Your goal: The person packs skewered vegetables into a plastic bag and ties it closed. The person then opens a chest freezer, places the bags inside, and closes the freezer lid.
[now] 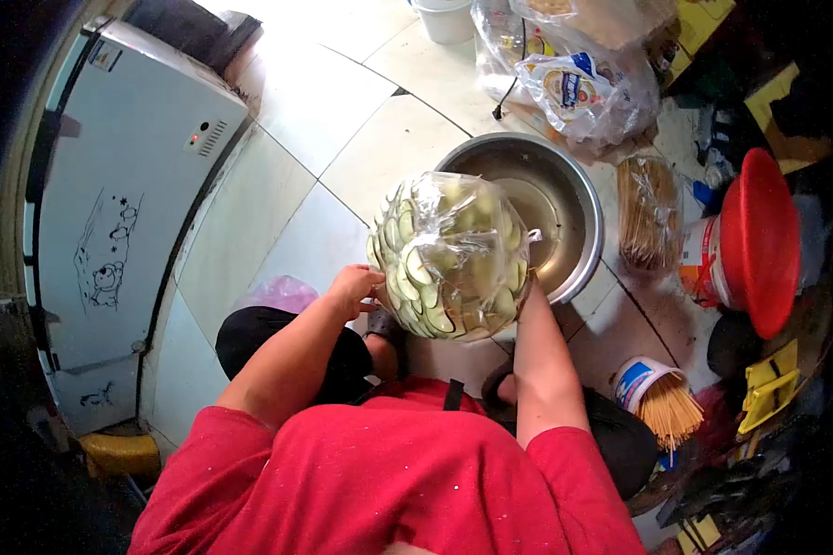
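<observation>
A large, rounded clear plastic bag (449,254) full of pale green vegetable slices with dark rims is held up in front of me, overlapping the metal basin (594,199). My left hand (356,289) grips its lower left side, with the fingers curled against the plastic. On the other side, my right hand goes behind the bag's lower right edge; the bag hides its fingers, and it appears to support the bag from there. Shallow, cloudy liquid lies in the basin behind the bag.
A bundle of wrapped skewers (648,213) lies right of the basin. A tub of loose skewers (648,384) is nearer me. Beyond are a red basin (764,245) and plastic bags (583,92). A white freezer (130,185) stands left on the tiled floor (287,166).
</observation>
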The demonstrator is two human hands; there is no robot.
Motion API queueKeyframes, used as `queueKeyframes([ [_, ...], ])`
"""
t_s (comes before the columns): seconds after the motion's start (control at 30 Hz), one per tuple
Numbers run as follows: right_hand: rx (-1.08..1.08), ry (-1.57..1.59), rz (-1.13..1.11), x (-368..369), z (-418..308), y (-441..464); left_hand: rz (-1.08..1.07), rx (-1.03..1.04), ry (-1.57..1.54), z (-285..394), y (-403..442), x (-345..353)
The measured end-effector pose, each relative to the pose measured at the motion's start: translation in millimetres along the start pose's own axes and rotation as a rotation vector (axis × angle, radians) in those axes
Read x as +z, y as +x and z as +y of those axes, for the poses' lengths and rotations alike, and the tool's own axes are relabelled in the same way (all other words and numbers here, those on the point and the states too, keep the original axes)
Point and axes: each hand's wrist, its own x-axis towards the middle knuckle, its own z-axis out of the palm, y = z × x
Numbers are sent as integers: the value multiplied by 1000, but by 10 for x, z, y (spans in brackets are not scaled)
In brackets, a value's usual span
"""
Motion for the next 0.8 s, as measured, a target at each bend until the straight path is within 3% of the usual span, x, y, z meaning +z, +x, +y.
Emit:
queueKeyframes([
  [0.23,-111,-151,230,-90,-160,-302,29,-23,-47,-172,270,-117],
  [0.33,-394,-317,500,58,-438,-541,-9,17,-68,-153,260,-38],
  [0.37,-408,-308,481,72,-582,-617,66,63,-1,-124,218,12],
  [0.47,-796,-802,333,793,-827,-1193,123,115,141,-113,254,107],
  [0.5,-780,-748,173,1063,-817,-1377,130,127,231,-109,283,103],
  [0.57,-786,-976,81,1281,-741,-1422,104,137,215,-138,391,148],
  [0.67,-836,-1303,403,1397,-574,-1359,79,222,244,-36,373,190],
  [0.8,-834,-1101,465,1182,-666,-1247,67,250,519,12,250,237],
])
